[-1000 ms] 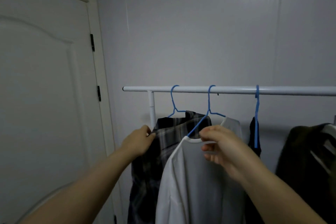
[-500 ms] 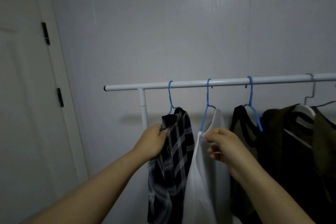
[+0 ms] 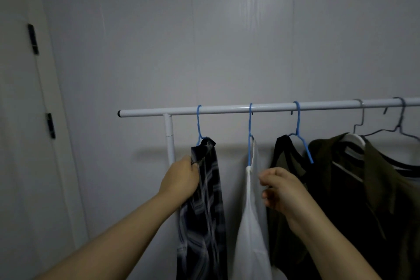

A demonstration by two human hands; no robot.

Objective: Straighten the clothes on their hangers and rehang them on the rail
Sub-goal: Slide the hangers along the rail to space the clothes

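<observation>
A white rail (image 3: 272,108) runs across the wall at chest height. At its left end a dark plaid shirt (image 3: 204,223) hangs edge-on from a blue hanger (image 3: 198,125); my left hand (image 3: 179,180) is shut on its shoulder fabric. Beside it hangs a white garment (image 3: 250,234), also edge-on, on a second blue hanger (image 3: 250,138). My right hand (image 3: 279,186) has curled fingers against that garment's right edge; whether it pinches the cloth is unclear. A third blue hanger (image 3: 300,136) carries an olive top with black trim (image 3: 286,161).
Dark olive garments (image 3: 363,200) crowd the right end on a white hanger (image 3: 354,138) and a grey wire hanger (image 3: 397,129). The rail's upright post (image 3: 169,138) stands just left of the plaid shirt. A white door (image 3: 18,143) with black hinges fills the left.
The view has swung right, bringing more of the rail's right end in. The plaid shirt and the white garment have turned from face-on to edge-on. My right hand has shifted to the white garment's right side.
</observation>
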